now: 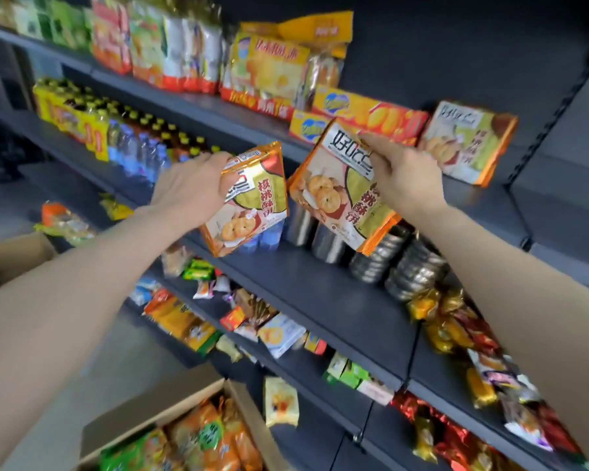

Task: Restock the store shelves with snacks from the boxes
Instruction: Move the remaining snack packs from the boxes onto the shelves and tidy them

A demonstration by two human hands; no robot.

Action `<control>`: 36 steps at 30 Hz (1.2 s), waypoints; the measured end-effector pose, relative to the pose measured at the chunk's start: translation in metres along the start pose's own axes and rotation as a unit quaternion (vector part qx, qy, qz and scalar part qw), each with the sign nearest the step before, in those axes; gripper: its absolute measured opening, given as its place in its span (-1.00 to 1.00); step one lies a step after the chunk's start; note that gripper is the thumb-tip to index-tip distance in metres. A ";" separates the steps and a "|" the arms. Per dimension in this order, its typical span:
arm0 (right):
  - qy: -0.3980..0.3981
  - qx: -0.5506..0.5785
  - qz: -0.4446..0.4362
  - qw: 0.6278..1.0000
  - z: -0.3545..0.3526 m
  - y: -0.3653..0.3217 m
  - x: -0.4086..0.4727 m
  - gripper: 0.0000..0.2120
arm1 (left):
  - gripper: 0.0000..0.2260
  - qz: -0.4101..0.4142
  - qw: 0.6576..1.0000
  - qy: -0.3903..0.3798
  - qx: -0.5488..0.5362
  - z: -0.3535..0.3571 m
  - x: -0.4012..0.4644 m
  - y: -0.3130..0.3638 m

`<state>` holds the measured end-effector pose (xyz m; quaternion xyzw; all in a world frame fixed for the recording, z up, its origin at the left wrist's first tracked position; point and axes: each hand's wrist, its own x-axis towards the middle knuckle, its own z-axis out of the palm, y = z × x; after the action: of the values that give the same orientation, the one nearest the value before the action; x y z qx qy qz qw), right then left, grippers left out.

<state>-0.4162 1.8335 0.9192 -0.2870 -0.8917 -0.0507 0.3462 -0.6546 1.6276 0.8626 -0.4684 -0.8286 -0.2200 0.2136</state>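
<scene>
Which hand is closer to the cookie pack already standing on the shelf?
The right hand. It grips a pack just left of the shelved cookie pack; the left hand grips another pack farther left.

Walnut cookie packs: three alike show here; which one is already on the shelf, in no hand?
The walnut cookie pack on the shelf, far right, beside the yellow-red boxes. The other two are gripped in the hands.

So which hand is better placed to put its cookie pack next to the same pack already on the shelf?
The right hand. Its cookie pack is raised almost beside the matching pack on the shelf. The left hand holds its pack lower and farther left.
</scene>
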 end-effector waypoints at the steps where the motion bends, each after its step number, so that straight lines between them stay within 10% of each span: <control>1: 0.012 0.003 0.010 1.000 -0.018 0.008 0.012 -0.60 | -0.67 0.009 1.000 0.010 0.000 -0.009 0.015 0.006; 11: 0.069 -0.039 0.109 0.991 -0.133 0.144 0.108 -0.66 | -0.68 0.056 0.996 0.070 0.024 -0.060 0.119 0.061; 20: -0.113 -0.128 0.111 0.979 -0.069 0.229 0.138 -0.71 | -0.76 0.084 0.993 0.081 -0.034 -0.048 0.157 0.103; 28: -0.093 -0.109 0.113 0.983 -0.030 0.264 0.158 -0.75 | -0.83 0.094 0.986 0.035 -0.136 -0.035 0.191 0.135; 36: -0.073 0.233 0.096 0.965 -0.071 0.225 0.162 -0.62 | -0.84 0.149 0.968 -0.022 -0.200 -0.023 0.231 0.219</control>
<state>-0.3476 2.0771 1.0533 -0.2854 -0.8700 0.2131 0.3409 -0.5694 1.8735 1.0464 -0.6248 -0.6931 -0.3361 0.1278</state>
